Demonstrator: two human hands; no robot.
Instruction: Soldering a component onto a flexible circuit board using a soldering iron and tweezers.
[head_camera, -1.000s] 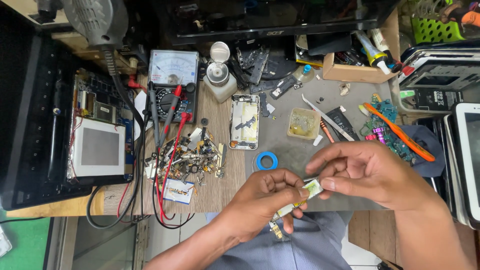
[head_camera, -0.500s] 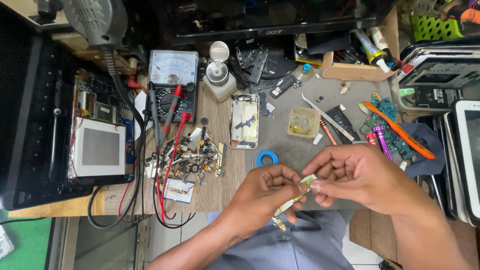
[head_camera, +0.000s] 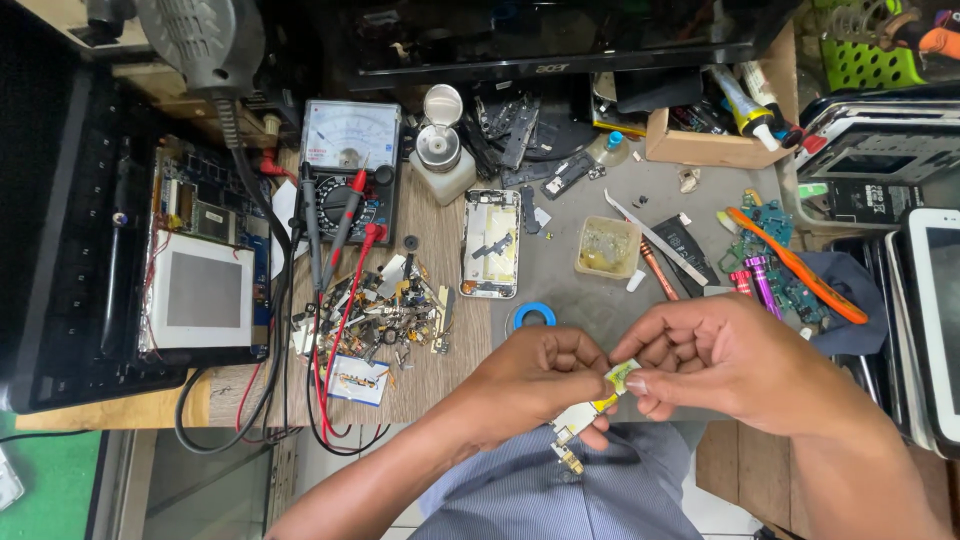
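both hands, left hand (head_camera: 535, 380) and right hand (head_camera: 715, 360), pinch a small flex-cable part (head_camera: 600, 395) between their fingertips.

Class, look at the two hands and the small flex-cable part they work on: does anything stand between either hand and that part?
Nothing visible does. The left hand and the right hand both already pinch the small flex-cable part directly, near the desk's front edge. The blue tape roll lies beyond them on the grey mat, apart.

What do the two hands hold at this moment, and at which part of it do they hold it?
Both hold one small pale flex-cable part with gold contacts: left hand around its middle, right hand pinching its upper end; its lower end hangs free.
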